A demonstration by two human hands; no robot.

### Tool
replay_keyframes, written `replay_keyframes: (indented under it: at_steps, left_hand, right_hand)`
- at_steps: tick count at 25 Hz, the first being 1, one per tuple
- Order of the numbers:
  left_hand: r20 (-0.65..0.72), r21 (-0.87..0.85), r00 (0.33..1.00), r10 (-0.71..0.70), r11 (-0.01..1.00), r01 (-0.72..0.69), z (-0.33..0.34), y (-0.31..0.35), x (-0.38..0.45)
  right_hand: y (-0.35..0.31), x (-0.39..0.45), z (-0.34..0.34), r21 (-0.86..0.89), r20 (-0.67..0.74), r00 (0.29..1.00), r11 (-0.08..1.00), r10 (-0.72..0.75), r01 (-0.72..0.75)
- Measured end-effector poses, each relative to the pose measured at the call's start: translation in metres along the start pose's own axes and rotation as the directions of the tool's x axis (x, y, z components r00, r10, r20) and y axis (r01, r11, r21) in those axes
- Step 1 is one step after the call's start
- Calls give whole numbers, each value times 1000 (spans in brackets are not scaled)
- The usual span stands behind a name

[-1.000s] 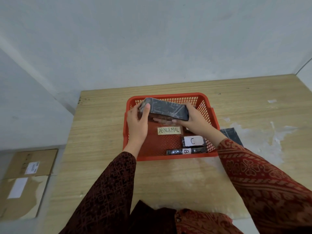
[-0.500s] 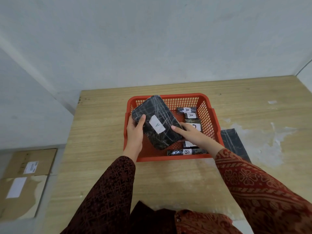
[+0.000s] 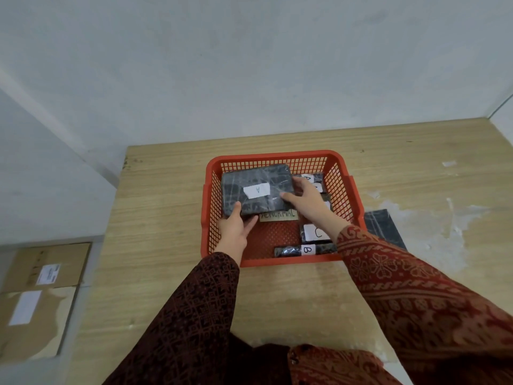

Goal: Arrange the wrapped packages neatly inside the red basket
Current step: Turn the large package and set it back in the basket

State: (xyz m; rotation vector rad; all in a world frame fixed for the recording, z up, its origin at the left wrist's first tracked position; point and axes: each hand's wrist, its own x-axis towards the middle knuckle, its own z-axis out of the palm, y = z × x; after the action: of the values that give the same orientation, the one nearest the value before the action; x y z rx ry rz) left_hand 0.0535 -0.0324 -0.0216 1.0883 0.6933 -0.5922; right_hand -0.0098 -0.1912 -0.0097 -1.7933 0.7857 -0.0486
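Observation:
A red mesh basket (image 3: 206, 218) stands on the wooden table. Both hands hold a large dark wrapped package (image 3: 256, 191) with a white "A" label, lying flat in the basket's back left. My left hand (image 3: 236, 227) grips its near left corner; my right hand (image 3: 308, 201) holds its right edge. Smaller wrapped packages line the right side: two marked "A" (image 3: 312, 179) at the back, one marked "C" (image 3: 315, 233), and a long one marked "B" (image 3: 301, 250) along the front wall. A paper tag (image 3: 279, 215) lies on the basket floor, partly under the big package.
A dark wrapped package (image 3: 384, 229) lies flat on the table just right of the basket. Cardboard boxes (image 3: 41, 290) sit on the floor to the left, below the table edge. White walls close off the back and the right.
The large package went from tilted diagonally to lying level in the basket's back left, label up. My right hand shifted from its near edge to its right edge.

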Motion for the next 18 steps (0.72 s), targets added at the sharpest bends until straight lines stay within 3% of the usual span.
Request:
replay_keyframes:
  at_steps: [3,6,9,11,13,15,17,18]
  left_hand:
    - [-111,-87,994,-20,996,11,11,3,1]
    - [-124,-125,992,-37,992,21,15,4,-3]
    - [-92,-119,996,11,993,-22,12,1,-10]
    - [-40,-35,998,52,998,-53,11,-8,-24]
    - [4,178,992,128,976,-126,13,-23,-46]
    - [128,427,947,293,846,-319,19,-43,-71]
    - [388,559,819,424,599,-574,29,-63,-89]
    - [536,568,735,416,467,-678,37,-71,-96]
  right_hand:
    - [1,4,14,-230,-2,998,971,-68,66]
    - [4,4,22,-205,-112,991,977,-77,53]
    - [0,-7,22,-208,-85,993,976,-87,68]
    - [-1,-19,20,-261,-43,991,958,-130,115]
    - [-3,-42,10,-280,-58,968,935,-245,220]
    - [0,-72,-10,-285,-176,915,909,-362,305]
    - [15,-105,-36,-287,-354,846,907,-399,308]
    - [27,-123,-50,-274,-443,808,917,-387,289]
